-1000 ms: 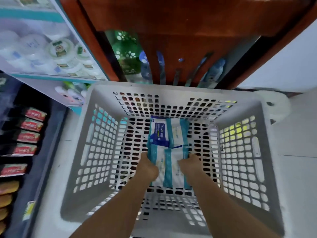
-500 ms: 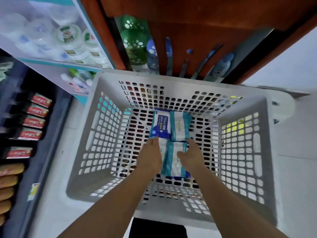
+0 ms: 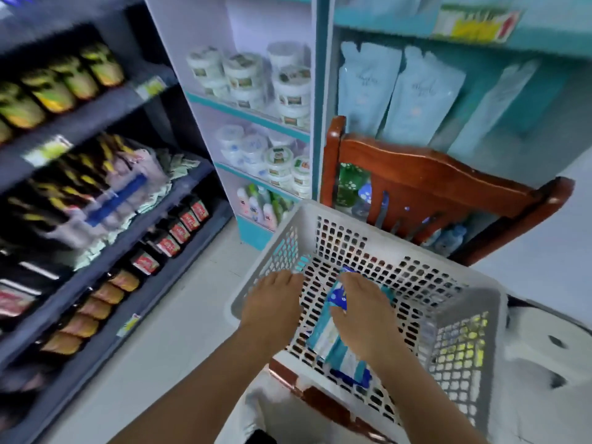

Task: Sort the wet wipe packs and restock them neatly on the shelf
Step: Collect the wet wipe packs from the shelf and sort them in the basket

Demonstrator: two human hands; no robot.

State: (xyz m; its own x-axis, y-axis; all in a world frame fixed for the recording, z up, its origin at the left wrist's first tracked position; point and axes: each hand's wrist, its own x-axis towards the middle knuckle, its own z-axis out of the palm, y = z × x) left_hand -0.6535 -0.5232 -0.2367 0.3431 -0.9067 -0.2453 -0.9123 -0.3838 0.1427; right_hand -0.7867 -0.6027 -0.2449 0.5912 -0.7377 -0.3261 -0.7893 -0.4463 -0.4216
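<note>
A grey perforated basket (image 3: 416, 251) sits on a wooden chair. At its bottom lie white wet wipe packs (image 3: 330, 338) with teal stripes and a blue label, stacked lengthwise. My right hand (image 3: 365, 309) lies on top of the packs and grips the upper one, its thumb along the pack's left edge. Over the basket's left rim is my left hand (image 3: 272, 306), fingers stretched forward and holding nothing. The far ends of the packs are hidden under my right hand.
The red-brown wooden chair (image 3: 432, 174) stands against a teal shelf with pale blue pouches (image 3: 416, 91). White tubs (image 3: 282, 81) fill the shelf unit beside it. On the left, a dark shelf (image 3: 105, 100) holds snack packets and blurred soft packs (image 3: 118, 200).
My left hand has let go of the packs and moved left to the basket's rim. The view has swung up and left, bringing the shelves into sight.
</note>
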